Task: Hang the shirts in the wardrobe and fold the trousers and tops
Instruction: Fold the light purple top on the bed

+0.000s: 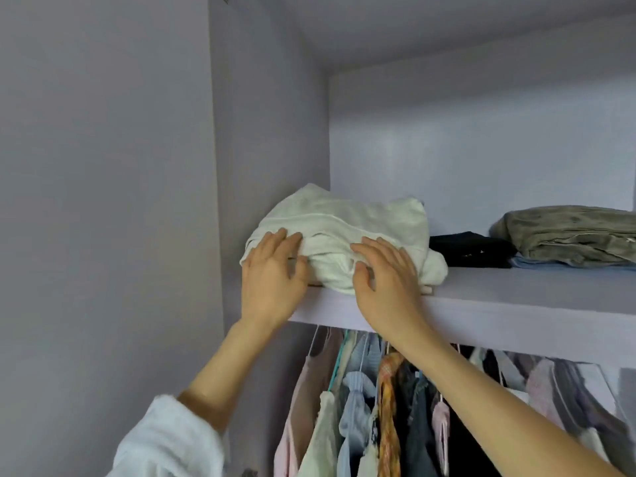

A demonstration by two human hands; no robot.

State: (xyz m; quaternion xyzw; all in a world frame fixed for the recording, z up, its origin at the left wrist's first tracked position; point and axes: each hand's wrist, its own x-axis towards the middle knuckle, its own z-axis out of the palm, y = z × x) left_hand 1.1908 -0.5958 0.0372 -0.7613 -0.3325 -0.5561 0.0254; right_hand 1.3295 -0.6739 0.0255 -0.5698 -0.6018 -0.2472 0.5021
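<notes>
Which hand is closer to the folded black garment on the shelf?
The right hand. It presses the front of the white bundle, whose right edge lies next to the black garment. The left hand rests on the bundle's far left end, farther away.

I have only the one view, from the head camera, so nothing is shared with a second picture. It looks forward and tilts up into the open wardrobe, with the upper shelf [516,297] near eye level and close in front, its front edge running across the middle. The wide lens bends the side wall [268,132] on the left, and the hanging clothes [378,407] fill the bottom edge.
</notes>
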